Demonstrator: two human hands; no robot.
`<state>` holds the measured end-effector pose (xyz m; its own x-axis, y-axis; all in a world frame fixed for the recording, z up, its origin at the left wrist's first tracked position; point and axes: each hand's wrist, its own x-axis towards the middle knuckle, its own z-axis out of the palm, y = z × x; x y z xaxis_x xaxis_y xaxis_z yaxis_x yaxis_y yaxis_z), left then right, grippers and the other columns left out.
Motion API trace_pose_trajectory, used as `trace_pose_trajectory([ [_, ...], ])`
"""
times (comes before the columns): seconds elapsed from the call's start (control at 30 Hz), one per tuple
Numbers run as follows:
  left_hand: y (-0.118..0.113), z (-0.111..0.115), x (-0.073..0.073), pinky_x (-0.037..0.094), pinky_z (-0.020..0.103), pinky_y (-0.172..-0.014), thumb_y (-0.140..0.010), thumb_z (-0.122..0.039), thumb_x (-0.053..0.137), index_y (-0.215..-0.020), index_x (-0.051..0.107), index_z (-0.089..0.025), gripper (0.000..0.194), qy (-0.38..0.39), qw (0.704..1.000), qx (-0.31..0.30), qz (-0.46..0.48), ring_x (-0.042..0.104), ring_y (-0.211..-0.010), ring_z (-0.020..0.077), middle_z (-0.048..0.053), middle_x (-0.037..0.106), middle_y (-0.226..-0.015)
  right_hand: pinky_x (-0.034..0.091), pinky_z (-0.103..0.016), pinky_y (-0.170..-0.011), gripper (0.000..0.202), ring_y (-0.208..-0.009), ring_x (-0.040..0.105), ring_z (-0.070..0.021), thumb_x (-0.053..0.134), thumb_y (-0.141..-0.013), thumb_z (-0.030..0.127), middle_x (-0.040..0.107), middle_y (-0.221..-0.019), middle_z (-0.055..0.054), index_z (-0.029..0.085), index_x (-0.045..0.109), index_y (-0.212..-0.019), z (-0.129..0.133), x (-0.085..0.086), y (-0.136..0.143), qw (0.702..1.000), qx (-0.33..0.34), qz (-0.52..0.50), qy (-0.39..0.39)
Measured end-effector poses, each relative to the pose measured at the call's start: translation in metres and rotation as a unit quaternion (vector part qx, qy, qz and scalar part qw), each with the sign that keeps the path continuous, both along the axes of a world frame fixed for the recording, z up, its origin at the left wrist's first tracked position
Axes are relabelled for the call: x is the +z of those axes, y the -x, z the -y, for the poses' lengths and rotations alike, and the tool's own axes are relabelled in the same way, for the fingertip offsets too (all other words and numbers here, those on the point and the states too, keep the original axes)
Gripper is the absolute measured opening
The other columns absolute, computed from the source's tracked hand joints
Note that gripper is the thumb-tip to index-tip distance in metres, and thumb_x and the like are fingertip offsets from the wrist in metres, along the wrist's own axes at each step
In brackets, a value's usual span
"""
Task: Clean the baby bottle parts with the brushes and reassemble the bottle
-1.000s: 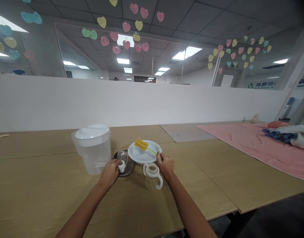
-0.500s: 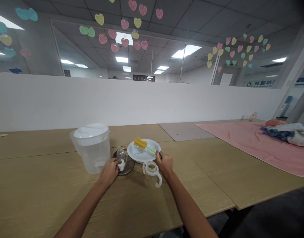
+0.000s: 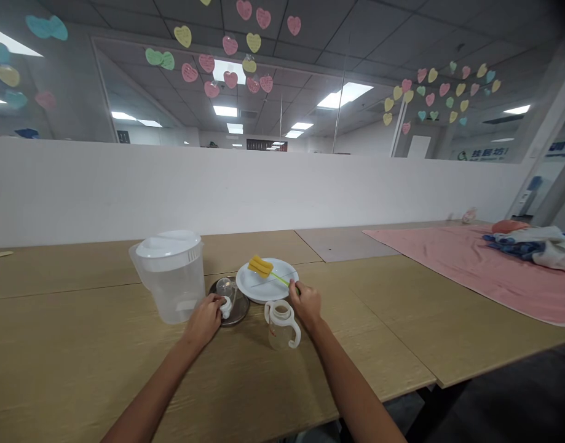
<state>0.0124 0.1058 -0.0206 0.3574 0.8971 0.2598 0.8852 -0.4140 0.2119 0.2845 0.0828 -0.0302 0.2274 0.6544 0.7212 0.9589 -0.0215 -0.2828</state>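
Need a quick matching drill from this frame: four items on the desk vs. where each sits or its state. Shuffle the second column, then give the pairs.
Things:
1. sponge brush
2. lidded pitcher
3. handled baby bottle
4. small white cap

Places or states:
A. on the dark round tray, at the left hand fingers
B. stands open-topped on the table, just left of the right hand
C. yellow head over the white plate, green handle gripped by the right hand
D. farthest left, standing upright with a white lid

Pairs: 1-C, 2-D, 3-B, 4-A
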Motion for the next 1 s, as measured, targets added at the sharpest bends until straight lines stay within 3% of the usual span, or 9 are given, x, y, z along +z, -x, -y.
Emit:
trace_pose_trajectory([
  [0.17, -0.0008, 0.0009, 0.0011, 0.038, 0.032, -0.096, -0.083, -0.007, 0.036, -0.111, 0.061, -0.011, 0.038, -0.009, 0.999, -0.007, -0.032, 0.052, -0.107, 0.0217, 0.014, 0.055, -0.114, 0.019, -0.025, -0.051, 0.050, -0.048, 0.050, -0.0090, 0.030, -0.092, 0.038, 0.066, -0.060, -0.006, 0.016, 0.065, -0.064, 0.0000, -0.0001, 0.0003, 1.000, -0.004, 0.000, 0.008],
  [0.37, -0.0026, 0.0001, 0.0036, 0.040, 0.031, -0.092, -0.082, -0.007, 0.037, -0.099, 0.065, -0.012, 0.033, -0.016, 0.999, -0.005, -0.046, 0.053, -0.101, 0.0212, 0.013, 0.055, -0.106, 0.019, -0.025, -0.051, 0.050, -0.048, 0.050, -0.0090, 0.030, -0.092, 0.039, 0.066, -0.060, -0.007, 0.016, 0.065, -0.064, -0.0001, -0.0010, 0.0001, 1.000, -0.005, -0.005, 0.009],
  [1.0, -0.0004, -0.0015, 0.0038, 0.039, 0.029, -0.091, -0.085, -0.015, 0.043, -0.098, 0.064, -0.012, 0.025, 0.006, 1.000, 0.003, 0.022, 0.054, -0.099, 0.0189, 0.011, 0.056, -0.105, 0.019, -0.025, -0.051, 0.055, -0.047, 0.049, -0.0096, 0.025, -0.093, 0.040, 0.063, -0.056, -0.006, 0.016, 0.063, -0.061, 0.0003, -0.0010, -0.0012, 1.000, 0.005, -0.007, 0.000],
])
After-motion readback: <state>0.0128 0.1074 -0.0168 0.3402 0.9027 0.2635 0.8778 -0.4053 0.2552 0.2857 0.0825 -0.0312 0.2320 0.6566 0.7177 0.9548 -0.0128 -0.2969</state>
